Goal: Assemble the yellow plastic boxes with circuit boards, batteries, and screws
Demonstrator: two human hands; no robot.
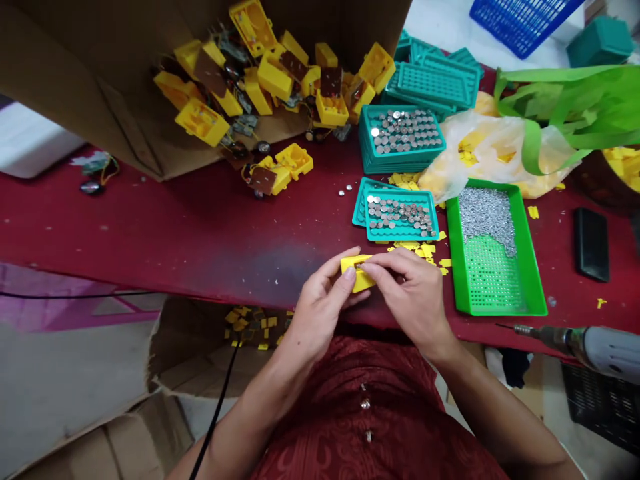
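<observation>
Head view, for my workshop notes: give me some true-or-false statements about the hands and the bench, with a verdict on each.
1. The left hand and the right hand both hold a yellow plastic housing. True.
2. The bright green tray is empty. False: a heap of small silver-grey metal parts covers its far part.
3. The teal tray nearest the hands holds round silver discs. True.
4. A power drill lies to the left of the hands. False: it lies to their right, at the bench's near edge.
</observation>
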